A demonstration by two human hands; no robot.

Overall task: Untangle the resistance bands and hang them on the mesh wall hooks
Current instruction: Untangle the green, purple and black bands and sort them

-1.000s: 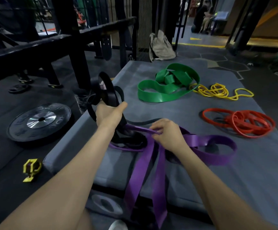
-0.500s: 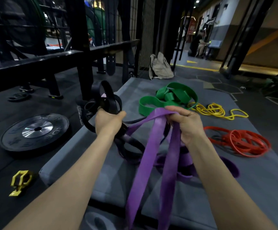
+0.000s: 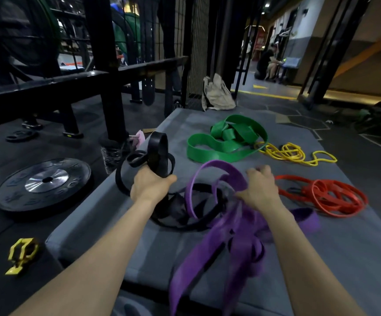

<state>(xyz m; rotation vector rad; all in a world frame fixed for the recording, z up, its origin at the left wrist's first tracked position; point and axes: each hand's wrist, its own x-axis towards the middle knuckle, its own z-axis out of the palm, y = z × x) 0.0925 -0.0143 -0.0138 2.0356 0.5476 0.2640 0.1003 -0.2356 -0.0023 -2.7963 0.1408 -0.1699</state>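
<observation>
Head view: left hand [image 3: 149,187] fists the wide black rubber band [image 3: 157,153], frame centre. Right hand [image 3: 259,190] pinches the flat purple rubber band [image 3: 210,166], whose loop arcs leftward over the black coils.

Matt rubbery purple band [image 3: 210,258]

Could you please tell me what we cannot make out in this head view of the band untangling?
- Purple band: motion blur smears its loops, so where it crosses the black band is unclear.
- Right hand: its fingers are blurred and turned away; the grip cannot be judged.
- Purple band's lower ends: cut off by the bottom edge.
- Mesh wall: too dark to show any hooks.
- Left hand: its palm side is hidden.
</observation>
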